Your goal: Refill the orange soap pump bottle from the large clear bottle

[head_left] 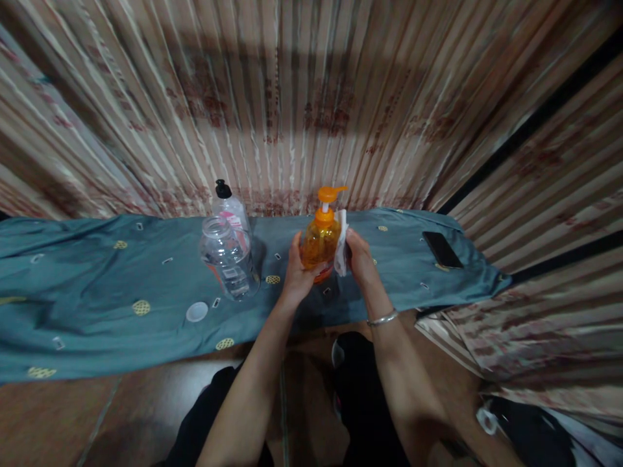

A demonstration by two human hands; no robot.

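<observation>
An orange pump bottle (318, 241) with an orange pump head is upright in front of me. My left hand (299, 272) is closed round its lower left side. At the bottle's right side, my right hand (359, 254) grips a white tissue (342, 246), which is against or very close to the bottle. A clear wide-mouthed plastic jar (231, 266) stands uncapped to the left. Behind it is a clear bottle with a black cap (228, 206) and a pink label. A round white lid (197, 312) lies flat in front of the jar.
The bench is covered by a green cloth (165, 279) with yellow prints. A black phone (442, 250) lies at its right end. Pleated curtains (292, 117) hang behind and on the right. A dark bag-like thing (530, 428) sits on the floor at lower right.
</observation>
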